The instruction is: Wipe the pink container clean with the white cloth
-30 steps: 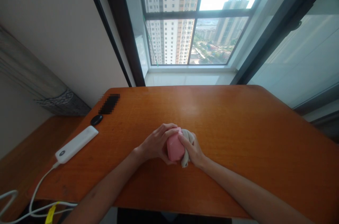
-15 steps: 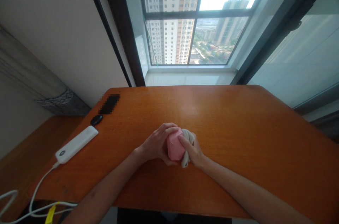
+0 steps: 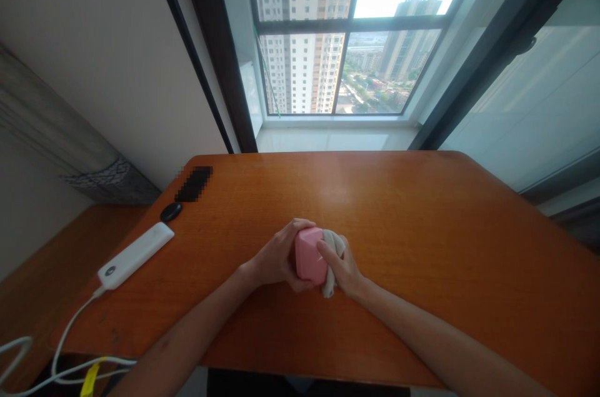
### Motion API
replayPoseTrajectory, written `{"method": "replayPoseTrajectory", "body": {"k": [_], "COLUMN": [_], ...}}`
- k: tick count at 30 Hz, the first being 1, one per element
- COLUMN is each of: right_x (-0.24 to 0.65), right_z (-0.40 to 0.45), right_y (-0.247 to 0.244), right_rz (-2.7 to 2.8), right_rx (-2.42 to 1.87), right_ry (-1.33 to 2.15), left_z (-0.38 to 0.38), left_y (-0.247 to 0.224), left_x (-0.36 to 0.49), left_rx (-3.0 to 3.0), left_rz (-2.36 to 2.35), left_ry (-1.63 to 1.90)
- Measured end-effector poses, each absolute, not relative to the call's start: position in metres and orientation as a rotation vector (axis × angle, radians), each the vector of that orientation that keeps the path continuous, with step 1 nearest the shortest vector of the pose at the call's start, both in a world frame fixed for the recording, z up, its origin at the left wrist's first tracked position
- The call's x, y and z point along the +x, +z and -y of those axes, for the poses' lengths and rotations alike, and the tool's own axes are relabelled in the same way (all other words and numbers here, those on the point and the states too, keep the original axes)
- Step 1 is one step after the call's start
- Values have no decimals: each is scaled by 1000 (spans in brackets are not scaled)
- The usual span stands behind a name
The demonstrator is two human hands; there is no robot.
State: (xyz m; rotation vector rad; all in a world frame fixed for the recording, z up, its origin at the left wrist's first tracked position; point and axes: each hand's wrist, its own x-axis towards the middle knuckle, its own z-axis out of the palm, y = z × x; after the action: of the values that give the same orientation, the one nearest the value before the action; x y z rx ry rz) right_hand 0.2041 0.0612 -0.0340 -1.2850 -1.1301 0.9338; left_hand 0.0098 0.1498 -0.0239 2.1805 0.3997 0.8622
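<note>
A small pink box-like object [image 3: 309,257] with bevelled edges is held between both hands, over the near middle of the wooden table [image 3: 412,247]. My left hand [image 3: 282,257] wraps around its left side, fingers over the far edge and thumb below. On the other side, my right hand [image 3: 345,269] is closed on a bunched whitish cloth [image 3: 334,244], which lies against the pink object's right face. The right thumb presses on the object's top. One end of the cloth hangs down under the right hand. My right fingers are mostly hidden behind the cloth.
Along the table's left edge lie a white power strip [image 3: 135,256] with a white cable [image 3: 65,337], a black oval object [image 3: 171,212] and a pixelated dark item [image 3: 194,184]. A window [image 3: 349,72] stands beyond the far edge. A grey curtain [image 3: 70,134] hangs at left.
The pink object has turned slightly in my hands, so its faces show at a different angle. My left fingers have shifted off its top towards the far side. The right hand has barely moved.
</note>
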Motion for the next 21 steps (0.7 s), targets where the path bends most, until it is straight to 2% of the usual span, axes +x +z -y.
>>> {"method": "replayPoseTrajectory", "body": {"k": [8, 21], "right_x": [204, 202], "right_z": [-63, -61], "right_y": [-36, -30], "right_rz": [1141, 1151], "right_rx": [-1308, -1292], "right_ry": [963, 980], "left_z": [-149, -152], "left_y": [-27, -35], "left_x": [9, 7], "left_rx": [1952, 1963], "left_rz": [-488, -490], "left_ry": [691, 672]}}
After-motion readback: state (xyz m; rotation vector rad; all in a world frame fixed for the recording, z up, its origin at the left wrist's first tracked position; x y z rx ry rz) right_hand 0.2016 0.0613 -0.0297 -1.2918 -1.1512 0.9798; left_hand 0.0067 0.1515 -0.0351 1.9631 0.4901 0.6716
